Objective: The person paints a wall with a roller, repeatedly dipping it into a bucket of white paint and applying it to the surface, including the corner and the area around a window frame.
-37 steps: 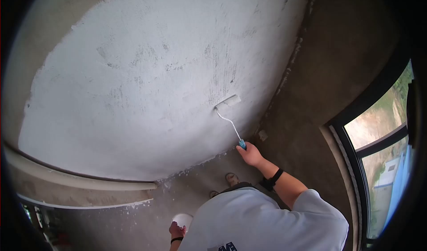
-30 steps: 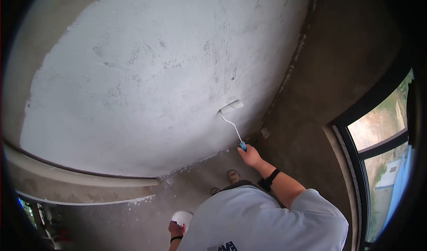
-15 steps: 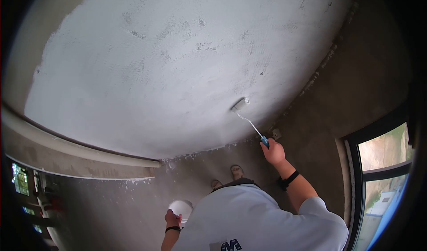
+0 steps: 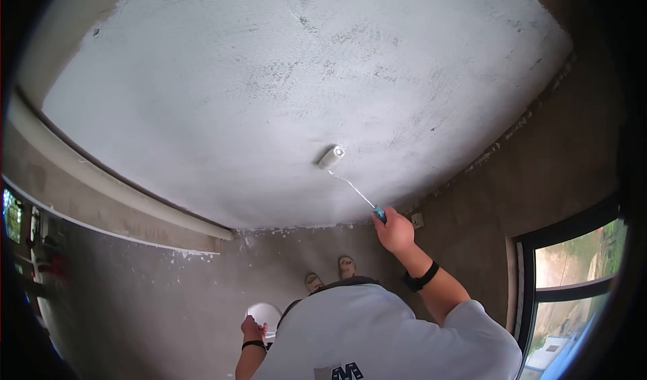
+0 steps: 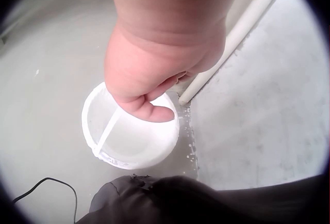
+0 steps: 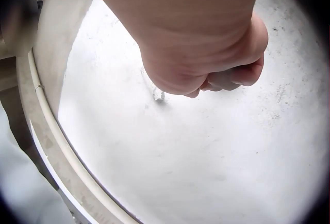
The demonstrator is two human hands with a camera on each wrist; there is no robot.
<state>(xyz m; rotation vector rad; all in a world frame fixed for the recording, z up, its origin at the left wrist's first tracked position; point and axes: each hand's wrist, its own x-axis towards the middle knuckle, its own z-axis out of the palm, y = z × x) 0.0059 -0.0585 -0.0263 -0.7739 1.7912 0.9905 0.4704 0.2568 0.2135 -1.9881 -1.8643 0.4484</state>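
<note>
In the head view my right hand [image 4: 395, 233] grips the blue handle of a paint roller [image 4: 333, 156]. Its white sleeve lies against the lower part of a white-coated wall [image 4: 222, 157]. The right wrist view shows the curled fingers of that hand [image 6: 206, 69], which mostly hide the roller. My left hand [image 4: 252, 327] hangs low at my left side and holds a white bucket [image 4: 264, 311] by its handle. From the left wrist, the bucket [image 5: 131, 144] appears under the curled fingers, with a pale strap-like handle running up to them.
A pale pipe [image 4: 121, 191] runs along the wall's left edge. Paint specks dot the grey floor [image 4: 148, 292] near the wall's foot. A socket box [image 4: 418, 220] sits on the bare side wall, and a black-framed window [image 4: 573, 265] is at right. A thin black cable [image 5: 51, 180] lies on the floor.
The roller moved slightly right along the wall, then back left, and its end now faces the head camera more. The head view has swung right-to-left across the wall. Both hands keep their grip.
</note>
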